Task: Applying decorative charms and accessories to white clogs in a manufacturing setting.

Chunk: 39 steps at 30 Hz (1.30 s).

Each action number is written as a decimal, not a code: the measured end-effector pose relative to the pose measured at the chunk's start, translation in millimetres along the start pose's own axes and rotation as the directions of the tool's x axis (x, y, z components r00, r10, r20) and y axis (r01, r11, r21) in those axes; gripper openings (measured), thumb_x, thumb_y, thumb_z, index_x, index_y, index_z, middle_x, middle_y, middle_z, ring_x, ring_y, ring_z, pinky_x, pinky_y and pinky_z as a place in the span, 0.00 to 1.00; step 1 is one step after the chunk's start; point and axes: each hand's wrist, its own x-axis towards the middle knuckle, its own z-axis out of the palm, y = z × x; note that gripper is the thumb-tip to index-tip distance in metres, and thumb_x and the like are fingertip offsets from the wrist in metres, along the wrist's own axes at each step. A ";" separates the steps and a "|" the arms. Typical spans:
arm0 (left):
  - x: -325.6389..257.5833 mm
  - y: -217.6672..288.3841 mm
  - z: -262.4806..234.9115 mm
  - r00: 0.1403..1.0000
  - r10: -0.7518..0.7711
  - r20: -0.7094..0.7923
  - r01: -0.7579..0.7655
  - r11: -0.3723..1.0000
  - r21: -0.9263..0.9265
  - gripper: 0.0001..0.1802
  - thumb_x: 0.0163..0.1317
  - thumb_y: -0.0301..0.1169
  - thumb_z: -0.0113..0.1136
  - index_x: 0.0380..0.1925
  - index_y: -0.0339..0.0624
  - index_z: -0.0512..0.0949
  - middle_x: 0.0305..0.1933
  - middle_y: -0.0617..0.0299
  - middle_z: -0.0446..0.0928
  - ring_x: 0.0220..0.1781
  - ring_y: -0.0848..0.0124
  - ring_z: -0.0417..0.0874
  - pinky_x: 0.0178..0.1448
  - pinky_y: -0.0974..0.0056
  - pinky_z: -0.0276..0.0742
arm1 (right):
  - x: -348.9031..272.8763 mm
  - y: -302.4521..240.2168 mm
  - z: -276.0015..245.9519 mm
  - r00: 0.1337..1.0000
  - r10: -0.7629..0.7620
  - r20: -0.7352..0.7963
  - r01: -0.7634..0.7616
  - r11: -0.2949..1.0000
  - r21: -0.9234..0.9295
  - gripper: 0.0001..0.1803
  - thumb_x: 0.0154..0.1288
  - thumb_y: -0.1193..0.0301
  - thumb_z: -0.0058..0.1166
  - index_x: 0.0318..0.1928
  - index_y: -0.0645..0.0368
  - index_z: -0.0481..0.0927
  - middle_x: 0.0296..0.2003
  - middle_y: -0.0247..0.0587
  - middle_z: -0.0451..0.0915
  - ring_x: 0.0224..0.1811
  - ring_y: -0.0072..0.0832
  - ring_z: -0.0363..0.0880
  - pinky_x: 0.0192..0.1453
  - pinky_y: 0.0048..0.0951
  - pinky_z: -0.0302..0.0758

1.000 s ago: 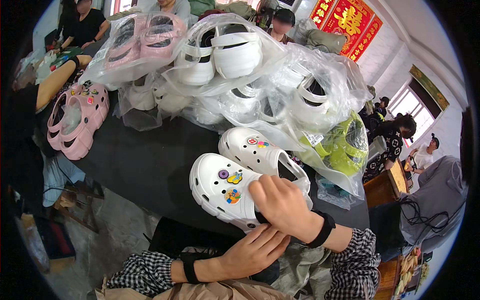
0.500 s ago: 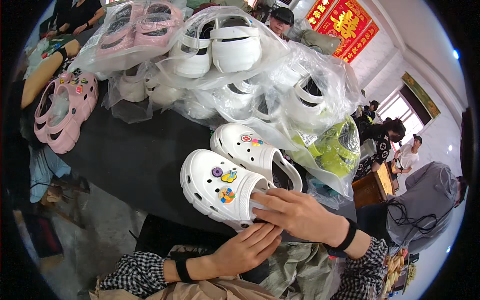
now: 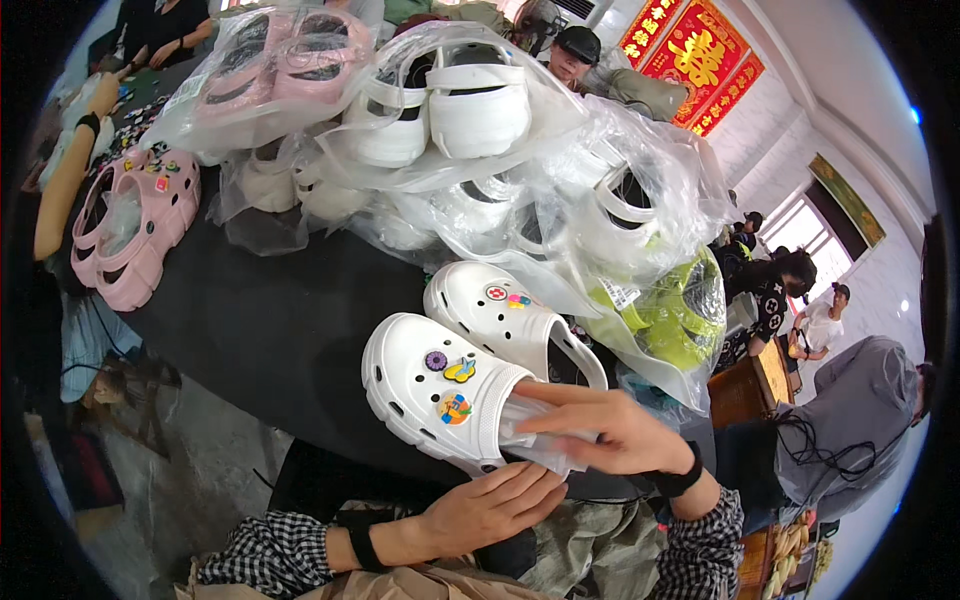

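Observation:
On the black tabletop lies a pair of white clogs. The nearer clog [image 3: 425, 350] carries a purple flower charm, a yellow-and-blue charm and a round orange charm. The farther clog [image 3: 487, 308] has a red-and-white charm and a multicoloured one. Crumpled clear plastic [image 3: 535, 443] sticks out of the nearer clog's foot opening. My right hand [image 3: 615, 428] is closed on this plastic, its fingertips partly behind it. With fingers together, my left hand [image 3: 490, 512] grips the nearer clog by its heel end; its fingertips are partly hidden.
Behind the pair, a heap of bagged clogs includes white [image 3: 480, 105], pink [image 3: 320, 50] and lime green [image 3: 680, 315] ones. A pink clog pair [image 3: 135, 225] with charms stands at the left table edge. Another person's forearm [image 3: 70, 180] reaches in there; several people are farther back.
My right hand has drawn back from inside the nearer clog, and clear plastic now shows between its fingers and the opening. My left hand stays at the heel.

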 end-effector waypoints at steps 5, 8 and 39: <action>0.0 -0.7 5.4 1.000 0.022 -0.009 -0.022 0.998 0.057 0.27 0.70 0.38 0.50 0.69 0.50 0.72 0.71 0.63 0.71 0.74 0.68 0.68 0.79 0.60 0.57 | -15.1 7.3 -32.2 0.858 0.168 -0.485 -0.294 0.935 -0.196 0.15 0.67 0.81 0.53 0.52 0.63 0.84 0.48 0.47 0.87 0.48 0.41 0.85 0.51 0.34 0.79; 8.5 -0.8 -2.4 0.999 -0.045 -0.009 0.046 0.994 0.095 0.30 0.71 0.39 0.50 0.73 0.52 0.69 0.70 0.67 0.71 0.73 0.70 0.68 0.79 0.60 0.56 | -5.1 34.0 -32.1 0.849 0.167 -0.502 -0.379 0.854 -0.356 0.14 0.67 0.75 0.58 0.52 0.63 0.83 0.44 0.51 0.85 0.44 0.45 0.86 0.50 0.38 0.80; -6.1 -85.3 -169.4 0.842 -0.539 0.008 0.538 0.839 -0.080 0.29 0.60 0.29 0.64 0.62 0.31 0.75 0.61 0.40 0.76 0.59 0.45 0.79 0.59 0.51 0.77 | -26.2 4.1 74.3 0.851 0.387 -0.356 -0.329 0.920 0.213 0.42 0.71 0.59 0.63 0.76 0.62 0.58 0.47 0.50 0.75 0.36 0.34 0.84 0.39 0.35 0.83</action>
